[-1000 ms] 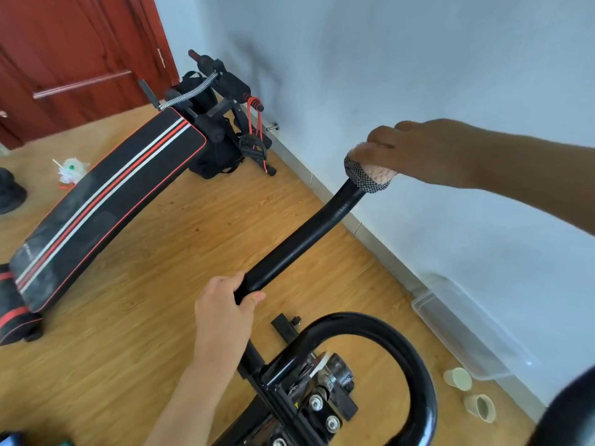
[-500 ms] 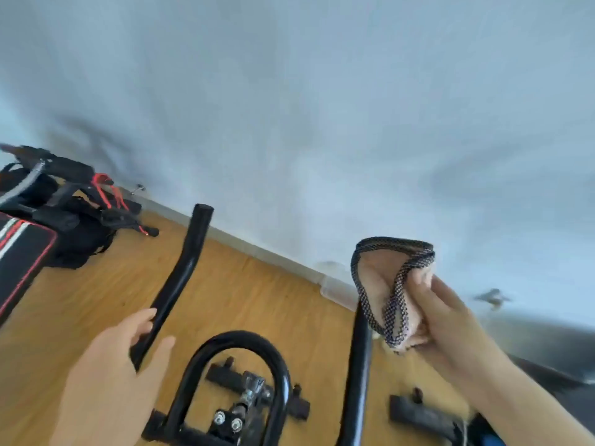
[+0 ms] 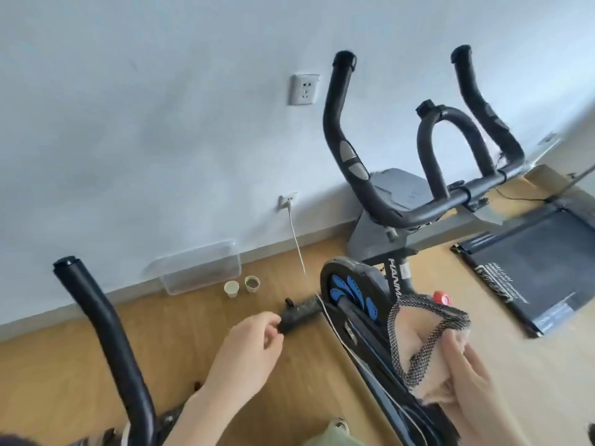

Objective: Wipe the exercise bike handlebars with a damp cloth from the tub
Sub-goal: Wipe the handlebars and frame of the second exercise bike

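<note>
Right hand: the right hand (image 3: 467,381) is closed around a bunched cloth (image 3: 421,342), pinkish with a black-and-white mesh border; thumb on top, fingers under the fabric, low at the right of the view.
Left hand: the left hand (image 3: 248,346) is loosely curled, thumb and forefinger close together, nothing in it; it is in the air above the floor, its fingertips in line with a black foot bar (image 3: 299,313) of the bike, contact cannot be told.
Cloth position: held up in front of the flywheel (image 3: 351,291) of the second exercise bike, clear of any handlebar.
Near handlebar: one black padded handlebar (image 3: 106,333) rises at lower left, touched by neither hand.
Far handlebars: the second bike's handlebars (image 3: 402,214) stand at upper right, two upright horns and a centre loop, well apart from both hands.
Tub: a clear plastic tub (image 3: 199,268) sits on the floor against the wall, with two paper cups (image 3: 241,286) just beside it.
Floor: light wood-look floor (image 3: 64,381); a black treadmill deck (image 3: 534,268) lies at right.
Wall: pale blue wall (image 3: 145,123) with a socket (image 3: 304,89) high up and a lower outlet (image 3: 286,201) holding a white cable (image 3: 299,249).
</note>
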